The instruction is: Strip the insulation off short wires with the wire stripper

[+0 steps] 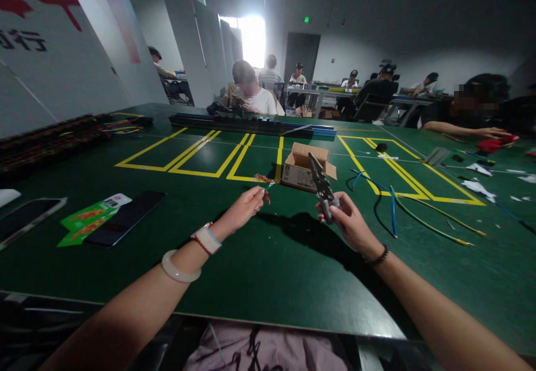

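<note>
My left hand (245,208) hovers above the green table (268,270) with its fingers pinched on a short red wire (263,180) whose far end points away from me. My right hand (349,221) is wrapped round the handles of dark wire-stripping pliers (320,184), which point up and away. Both hands are held a little apart, just in front of a small open cardboard box (302,166). Blue, green and black cables (393,206) lie loose on the table to the right of my right hand.
Two phones (125,217) (25,217) and a green packet (90,217) lie at the left. Yellow tape lines (201,158) mark the table. A long black rack (243,124) runs across the far side. Other people sit opposite and at tables behind.
</note>
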### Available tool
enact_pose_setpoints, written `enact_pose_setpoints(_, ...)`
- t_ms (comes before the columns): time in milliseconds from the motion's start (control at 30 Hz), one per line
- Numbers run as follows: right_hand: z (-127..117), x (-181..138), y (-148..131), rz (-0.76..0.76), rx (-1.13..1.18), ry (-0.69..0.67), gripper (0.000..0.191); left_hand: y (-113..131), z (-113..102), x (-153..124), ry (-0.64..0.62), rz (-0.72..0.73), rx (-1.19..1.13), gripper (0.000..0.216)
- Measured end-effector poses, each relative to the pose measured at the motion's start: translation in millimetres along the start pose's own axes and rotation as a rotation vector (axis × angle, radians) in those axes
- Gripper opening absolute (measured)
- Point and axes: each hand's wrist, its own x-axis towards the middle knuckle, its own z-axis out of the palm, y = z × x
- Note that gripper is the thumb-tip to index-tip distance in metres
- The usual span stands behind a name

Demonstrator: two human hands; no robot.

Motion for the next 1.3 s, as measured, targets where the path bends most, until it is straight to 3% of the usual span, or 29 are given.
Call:
enact_pose_setpoints(100, 1, 0, 4, 0.043, -0.006, -0.061, 0.041, -1, -1, 0, 0.007, -0.021, -0.017, 0.03)
enact_pose_setpoints(200, -3, -1, 8, 0.012, -0.169, -0.105, 0.033, 0, -2, 0, 0.015, 0.001, 0.029, 0.027)
enact_pose_setpoints(333, -11, 1, 9, -0.186, -0.558, -0.034, 0.024, 2, -4, -1, 0.025, 0.091, 0.251, 0.028)
enact_pose_setpoints(467, -17, 4, 10, -0.389, -0.95, -0.023, 0.035, 2, -5, 0, 0.026, 0.172, 0.387, 0.028)
enact_pose_setpoints(700, -13, 6, 13, -0.383, -0.85, 0.139, 0.024, 4, -4, -1, 0.04, 0.183, 0.411, 0.029)
enact_pose_setpoints(900, -9, 3, 7, -0.321, -0.811, 0.194, 0.03, -1, -4, 0, 0.048, 0.165, 0.385, 0.033)
enact_pose_setpoints(1133, -13, 1, 7, -0.358, -0.863, 0.093, 0.033, -3, -4, 0, 0.0, 0.173, 0.37, 0.034)
enact_pose_setpoints(1300, -21, 6, 13, -0.433, -1.065, 0.07, 0.056, -3, -5, -1, -0.002, 0.199, 0.418, 0.036)
